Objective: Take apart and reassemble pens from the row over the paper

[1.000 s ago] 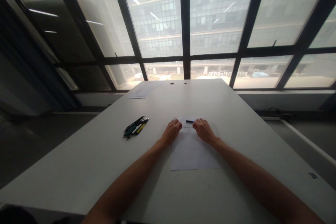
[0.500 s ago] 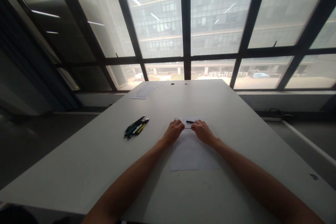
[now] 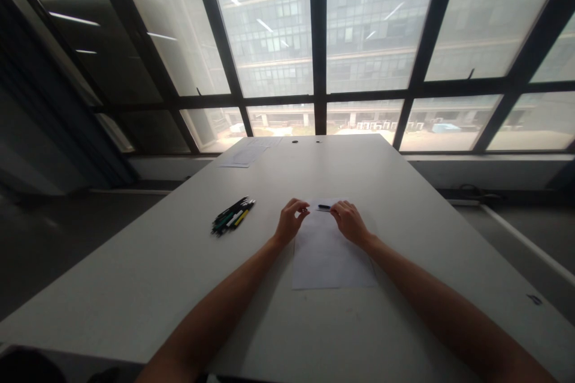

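My left hand [image 3: 291, 219] has its thumb and fingertips curled together around something small and dark, too small to name. To the right, my right hand [image 3: 349, 219] is closed, fingertips pointing left, over the top part of a white paper sheet [image 3: 333, 263]. A dark blue pen [image 3: 323, 207] lies at those fingertips, its right end close to or under them. Just below the pen, a thin stick-like thing reaches left from the right hand's pinch; its kind is unclear. A gap separates the two hands.
A bundle of pens and markers [image 3: 231, 216], black, green, white and yellow, lies on the white table [image 3: 179, 287] to the left. More papers [image 3: 245, 155] are at the far left edge. A small dark item [image 3: 534, 299] sits near the right edge. Windows stand beyond.
My hands have come apart: earlier a thin dark line ran between their fingertips. The left hand has moved slightly left and up, and the right hand's fingertips now sit nearer the blue pen.
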The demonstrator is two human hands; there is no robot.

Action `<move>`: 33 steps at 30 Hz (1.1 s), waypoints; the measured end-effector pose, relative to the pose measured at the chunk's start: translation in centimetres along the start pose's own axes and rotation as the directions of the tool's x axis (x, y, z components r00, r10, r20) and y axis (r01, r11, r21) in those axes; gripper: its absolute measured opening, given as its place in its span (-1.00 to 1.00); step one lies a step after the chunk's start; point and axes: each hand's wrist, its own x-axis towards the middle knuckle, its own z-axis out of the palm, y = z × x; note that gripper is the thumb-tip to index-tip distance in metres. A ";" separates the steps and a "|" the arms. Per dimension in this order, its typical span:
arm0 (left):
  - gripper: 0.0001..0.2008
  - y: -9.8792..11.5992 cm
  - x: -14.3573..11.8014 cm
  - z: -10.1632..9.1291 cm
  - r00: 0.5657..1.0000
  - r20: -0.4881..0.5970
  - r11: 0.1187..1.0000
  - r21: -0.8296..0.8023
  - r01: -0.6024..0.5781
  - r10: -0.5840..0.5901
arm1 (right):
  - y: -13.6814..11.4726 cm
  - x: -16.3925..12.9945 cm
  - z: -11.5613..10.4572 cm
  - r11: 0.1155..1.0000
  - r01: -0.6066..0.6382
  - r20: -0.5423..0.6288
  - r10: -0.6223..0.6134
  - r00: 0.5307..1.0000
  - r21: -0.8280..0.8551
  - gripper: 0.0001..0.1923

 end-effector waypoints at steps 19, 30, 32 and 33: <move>-0.80 0.3 -0.1 -0.1 0.981 0.178 0.996 0.027 -0.088 0.082 | -0.6 0.1 -0.4 0.996 0.087 0.071 -0.086 0.994 -0.021 -0.83; -0.83 0.2 -0.1 -0.1 0.977 0.198 0.995 0.055 -0.087 0.075 | -0.8 0.1 -0.6 0.994 0.109 0.053 -0.108 0.993 -0.012 -0.82; -0.83 0.2 -0.1 -0.1 0.979 0.190 0.995 0.056 -0.081 0.069 | -0.8 0.1 -0.7 0.994 0.109 0.050 -0.108 0.993 -0.014 -0.82; -0.83 0.2 -0.1 -0.1 0.979 0.190 0.995 0.050 -0.081 0.071 | -0.8 0.1 -0.7 0.994 0.110 0.048 -0.109 0.993 -0.013 -0.82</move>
